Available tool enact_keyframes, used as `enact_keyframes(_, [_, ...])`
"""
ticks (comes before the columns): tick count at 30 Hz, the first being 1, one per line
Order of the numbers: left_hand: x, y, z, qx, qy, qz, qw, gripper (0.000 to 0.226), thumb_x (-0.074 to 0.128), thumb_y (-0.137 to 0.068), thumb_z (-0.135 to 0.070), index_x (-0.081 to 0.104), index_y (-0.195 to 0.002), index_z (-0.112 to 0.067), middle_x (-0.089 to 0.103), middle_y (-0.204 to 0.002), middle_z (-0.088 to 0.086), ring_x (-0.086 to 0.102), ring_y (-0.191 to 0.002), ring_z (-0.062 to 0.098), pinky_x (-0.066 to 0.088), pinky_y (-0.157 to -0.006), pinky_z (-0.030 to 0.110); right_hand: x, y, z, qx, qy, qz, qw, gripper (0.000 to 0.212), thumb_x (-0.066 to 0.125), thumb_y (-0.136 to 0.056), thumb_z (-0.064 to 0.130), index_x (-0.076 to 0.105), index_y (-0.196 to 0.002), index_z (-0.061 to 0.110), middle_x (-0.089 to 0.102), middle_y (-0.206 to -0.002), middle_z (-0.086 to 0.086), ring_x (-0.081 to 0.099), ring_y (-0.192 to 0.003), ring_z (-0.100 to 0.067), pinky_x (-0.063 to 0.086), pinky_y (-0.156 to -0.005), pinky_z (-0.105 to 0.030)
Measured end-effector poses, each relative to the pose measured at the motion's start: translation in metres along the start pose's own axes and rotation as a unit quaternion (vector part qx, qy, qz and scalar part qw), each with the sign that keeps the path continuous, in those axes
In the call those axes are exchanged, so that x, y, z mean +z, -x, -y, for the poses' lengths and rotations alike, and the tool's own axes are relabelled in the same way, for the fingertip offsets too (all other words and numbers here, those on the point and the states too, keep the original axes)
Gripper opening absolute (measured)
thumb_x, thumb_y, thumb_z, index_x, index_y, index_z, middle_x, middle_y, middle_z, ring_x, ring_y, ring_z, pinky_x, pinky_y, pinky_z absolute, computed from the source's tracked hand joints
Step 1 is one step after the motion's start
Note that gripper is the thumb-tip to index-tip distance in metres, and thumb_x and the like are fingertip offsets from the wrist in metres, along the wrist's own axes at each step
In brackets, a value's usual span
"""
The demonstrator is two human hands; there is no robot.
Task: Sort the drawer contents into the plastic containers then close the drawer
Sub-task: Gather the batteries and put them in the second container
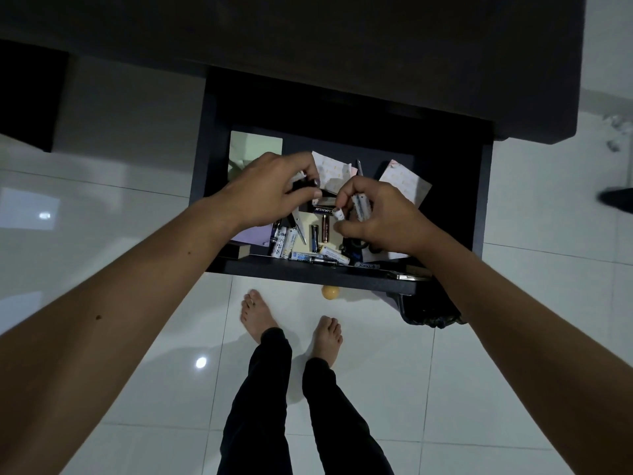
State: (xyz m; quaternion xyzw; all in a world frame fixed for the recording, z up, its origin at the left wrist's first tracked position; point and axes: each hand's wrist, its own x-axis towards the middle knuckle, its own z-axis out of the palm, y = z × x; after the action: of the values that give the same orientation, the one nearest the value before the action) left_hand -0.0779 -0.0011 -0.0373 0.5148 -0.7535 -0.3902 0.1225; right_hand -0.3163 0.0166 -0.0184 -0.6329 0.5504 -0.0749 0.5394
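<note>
Underfoot, glossy white floor tiles [137, 207] mirror the lights, and a dark matte desk [308, 36] fills the top of the view, its far side lost in shadow. From it an open, rectangular black drawer [308, 274] juts toward the person, with a round pale knob [330, 291] below its front edge. Inside lie flat sheets: a pale green pad [255, 145] at the back left, a lilac sheet [253, 234] half hidden under the left wrist, and 2 white patterned papers, one [330, 166] between the hands and one [406, 181] behind the right hand.

Both hands are curled tight. The left hand [274, 190] pinches small dark objects too shadowed to name. The right hand [383, 221] grips several white cylindrical batteries [361, 207], their long axes running roughly front to back, and a short one at its fingertips [339, 214] tilted toward the left hand.

Loose batteries [308, 248] cluster at the drawer's front, white, black and copper, most pointing front to back, 1 lying crosswise. Metal scissor blades [299, 228] slant beside them, handles hidden under the left hand. A black loop [356, 245] peeks from beneath the right palm.
</note>
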Motion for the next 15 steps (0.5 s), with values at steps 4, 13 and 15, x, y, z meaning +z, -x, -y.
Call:
enact_keyframes(4, [-0.002, 0.002, -0.005, 0.02, 0.015, 0.018, 1.0, 0.024, 0.059, -0.104, -0.03, 0.059, -0.127, -0.037, 0.073, -0.092, -0.002, 0.058, -0.057, 0.007, 0.046, -0.059, 0.032, -0.012, 0.004, 0.001, 0.026, -0.11, -0.039, 0.993, 0.014, 0.063, -0.095, 0.002, 0.067, -0.103, 0.013, 0.07, -0.091, -0.012, 0.07, -0.072, -0.02, 0.06, -0.066, -0.038])
enact_keyframes(13, [0.0, -0.006, -0.011, -0.004, -0.036, 0.044, 0.998, 0.025, 0.083, -0.087, -0.039, 0.062, -0.091, -0.025, 0.064, -0.078, -0.01, 0.061, -0.074, 0.008, 0.052, -0.07, 0.034, -0.034, -0.003, -0.014, 0.009, -0.007, -0.096, 0.995, 0.018, 0.086, -0.082, 0.014, 0.074, -0.095, 0.015, 0.058, -0.067, 0.009, 0.05, -0.056, -0.003, 0.044, -0.06, -0.018])
enact_keyframes(15, [0.002, -0.008, -0.011, -0.008, -0.059, 0.043, 0.997, 0.027, 0.084, -0.085, -0.038, 0.062, -0.09, -0.024, 0.062, -0.076, -0.011, 0.061, -0.073, 0.012, 0.045, -0.066, 0.031, -0.035, -0.006, -0.015, -0.009, 0.113, -0.086, 0.99, 0.032, 0.092, -0.075, 0.025, 0.076, -0.102, 0.025, 0.057, -0.07, 0.02, 0.056, -0.064, 0.008, 0.043, -0.071, -0.014])
